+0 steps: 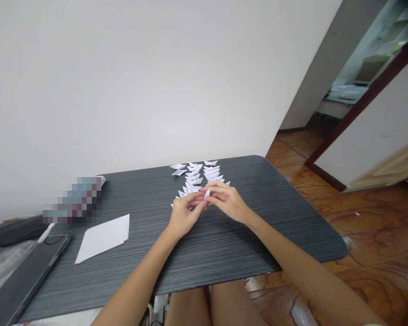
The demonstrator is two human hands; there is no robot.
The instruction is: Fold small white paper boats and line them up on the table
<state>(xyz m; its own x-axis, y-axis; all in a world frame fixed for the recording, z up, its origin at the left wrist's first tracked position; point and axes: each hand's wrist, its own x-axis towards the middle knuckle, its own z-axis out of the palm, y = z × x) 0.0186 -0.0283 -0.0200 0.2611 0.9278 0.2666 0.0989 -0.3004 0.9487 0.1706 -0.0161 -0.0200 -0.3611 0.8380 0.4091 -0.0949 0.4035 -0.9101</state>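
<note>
While paper boats (193,174) line the far part of the table (285,208), my left hand (186,213) and right hand (230,203) pinch a folded paper (207,194)

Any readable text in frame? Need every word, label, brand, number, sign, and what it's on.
None readable.
Pixelated blue-grey, red and black item at left: any print unreadable.
White rectangular paper sheets: no print visible.
White folded-paper boats and small folded white paper being held: too small to tell.
</note>
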